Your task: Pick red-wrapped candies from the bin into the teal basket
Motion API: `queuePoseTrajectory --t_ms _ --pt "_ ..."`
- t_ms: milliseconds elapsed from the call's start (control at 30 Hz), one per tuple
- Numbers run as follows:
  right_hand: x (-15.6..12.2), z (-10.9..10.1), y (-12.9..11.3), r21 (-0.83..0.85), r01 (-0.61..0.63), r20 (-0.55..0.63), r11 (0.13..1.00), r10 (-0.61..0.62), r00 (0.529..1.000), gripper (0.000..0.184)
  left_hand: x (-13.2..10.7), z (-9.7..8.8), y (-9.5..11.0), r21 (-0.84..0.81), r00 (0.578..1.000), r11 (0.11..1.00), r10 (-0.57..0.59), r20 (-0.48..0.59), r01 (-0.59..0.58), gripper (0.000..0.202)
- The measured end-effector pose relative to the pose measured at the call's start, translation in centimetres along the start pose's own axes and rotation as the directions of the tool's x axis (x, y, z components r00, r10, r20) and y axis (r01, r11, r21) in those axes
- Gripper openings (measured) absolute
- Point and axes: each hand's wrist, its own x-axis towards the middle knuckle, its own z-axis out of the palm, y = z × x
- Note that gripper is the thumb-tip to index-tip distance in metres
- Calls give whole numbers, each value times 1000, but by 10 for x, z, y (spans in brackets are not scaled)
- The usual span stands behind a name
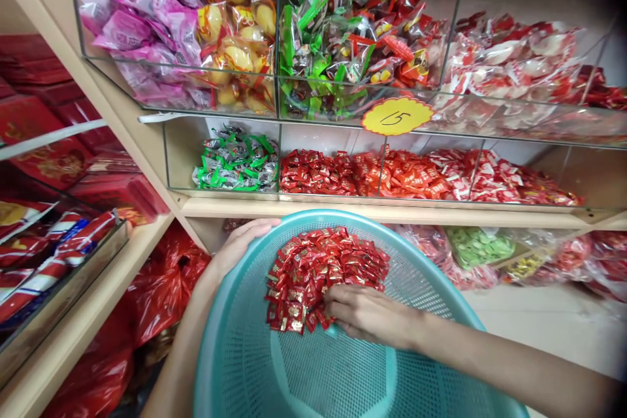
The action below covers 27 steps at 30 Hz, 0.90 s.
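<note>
A teal mesh basket (245,366) tilts toward me, below the shelves. A heap of small red wrapped candies (323,268) lies in its far part. My left hand (240,245) grips the basket's far left rim from outside, fingers curled over the edge. My right hand (365,313) reaches into the basket, fingers bent into the near edge of the candy heap; what they hold is hidden.
Clear shelf bins hold pink packets (142,26), yellow ones (240,32), green-and-red ones (343,32) and red candies (416,176). A yellow tag marked 15 (396,116) hangs on a bin front. Red boxes (44,130) and red plastic bags (161,281) are at the left.
</note>
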Motion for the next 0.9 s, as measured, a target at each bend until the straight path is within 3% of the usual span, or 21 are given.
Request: queuePoseTrajectory --t_ms 233,533,900 --pt "14 4 -3 -221 73 13 972 -72 997 18 4 -3 -7 -47 1000 999 -10 20 11 26" --pt "16 16 -3 -309 145 -5 940 -154 988 22 3 -4 -9 -22 999 999 34 33 -34 24" --pt "21 18 -3 -329 108 -13 938 -118 993 24 2 -2 -6 -38 1000 999 -6 17 6 23"
